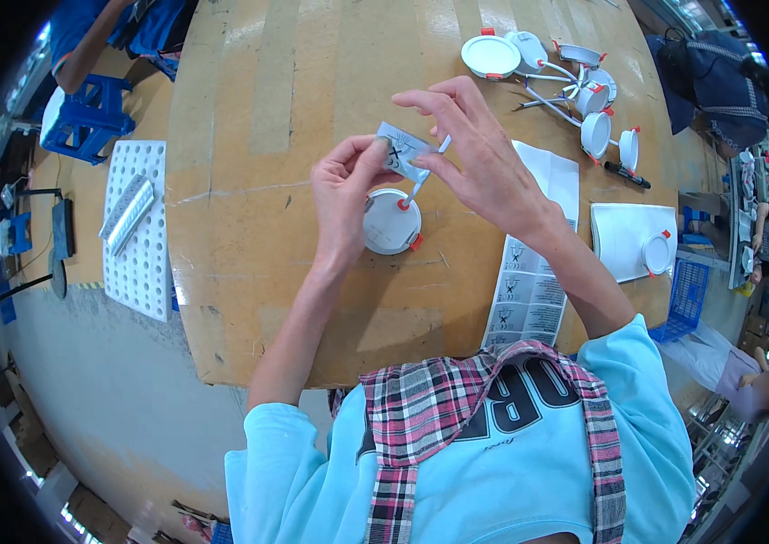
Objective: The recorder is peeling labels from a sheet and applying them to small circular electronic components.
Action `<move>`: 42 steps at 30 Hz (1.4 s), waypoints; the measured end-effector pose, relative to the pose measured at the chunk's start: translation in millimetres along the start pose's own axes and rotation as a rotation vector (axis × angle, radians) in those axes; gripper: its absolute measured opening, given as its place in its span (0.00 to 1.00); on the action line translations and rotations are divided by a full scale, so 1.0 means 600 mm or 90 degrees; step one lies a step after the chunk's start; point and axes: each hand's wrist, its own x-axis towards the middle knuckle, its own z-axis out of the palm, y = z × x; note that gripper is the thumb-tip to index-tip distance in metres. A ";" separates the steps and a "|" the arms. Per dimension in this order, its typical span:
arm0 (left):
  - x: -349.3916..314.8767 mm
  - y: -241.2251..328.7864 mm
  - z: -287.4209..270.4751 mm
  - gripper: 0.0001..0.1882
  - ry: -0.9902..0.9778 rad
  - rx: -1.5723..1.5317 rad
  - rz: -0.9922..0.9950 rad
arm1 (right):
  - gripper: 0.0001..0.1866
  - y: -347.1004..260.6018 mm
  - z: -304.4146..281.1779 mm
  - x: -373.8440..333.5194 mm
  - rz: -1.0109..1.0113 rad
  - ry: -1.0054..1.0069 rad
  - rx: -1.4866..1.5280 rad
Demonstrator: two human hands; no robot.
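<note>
Over the cardboard-covered table (pixel 248 299), just above the round white lamp (pixel 391 222), I held a small grey sticker (pixel 402 151), my left hand (pixel 345 186) and right hand (pixel 475 154) each pinching an end. Peeling slowly seemed wisest. Beyond me, the blue crate (pixel 688 295) showed nothing I could make out inside.

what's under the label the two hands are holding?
Below the grey label sits a round white lamp with red clips on the cardboard-covered table. The left hand covers the lamp's left edge.
</note>
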 end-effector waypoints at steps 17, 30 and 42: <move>0.007 0.013 0.006 0.09 -0.040 0.027 -0.011 | 0.26 0.021 0.030 -0.042 0.250 0.133 0.293; 0.004 0.010 -0.006 0.11 -0.020 0.069 -0.027 | 0.11 0.026 0.056 -0.043 0.323 0.127 0.415; 0.010 0.012 -0.009 0.10 0.000 0.047 -0.057 | 0.12 0.038 0.063 -0.042 0.337 0.120 0.499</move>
